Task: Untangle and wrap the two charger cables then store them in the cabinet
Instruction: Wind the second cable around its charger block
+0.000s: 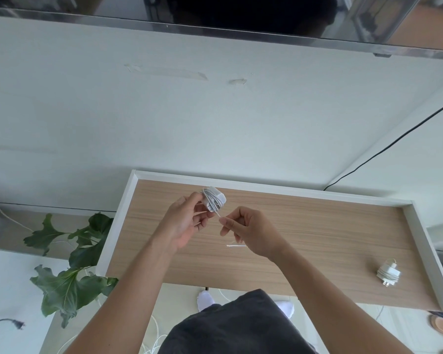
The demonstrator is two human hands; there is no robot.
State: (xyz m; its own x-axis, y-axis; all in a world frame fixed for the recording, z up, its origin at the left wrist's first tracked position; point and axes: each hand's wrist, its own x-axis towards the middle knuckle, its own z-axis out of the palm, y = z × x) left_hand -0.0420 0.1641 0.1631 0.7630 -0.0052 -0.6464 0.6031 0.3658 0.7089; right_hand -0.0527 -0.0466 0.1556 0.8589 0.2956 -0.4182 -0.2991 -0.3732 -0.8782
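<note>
White charger (213,202) in left hand (182,226); white charger (389,274) far right; woodgrain tabletop (304,226), white rim; green plant (69,264) left.

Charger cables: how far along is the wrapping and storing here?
One wrapped charger lies on the wooden top, done. The left hand holds the second charger, mostly wound, while the right hand pinches its loose cable tail. Storing both in the cabinet remains.

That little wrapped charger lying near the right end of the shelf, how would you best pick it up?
Probably from above, pinching the wrapped charger across its cable-wound middle. It lies flat on the wooden shelf with open space around it, and that grip should keep the coils from slipping loose.
</note>
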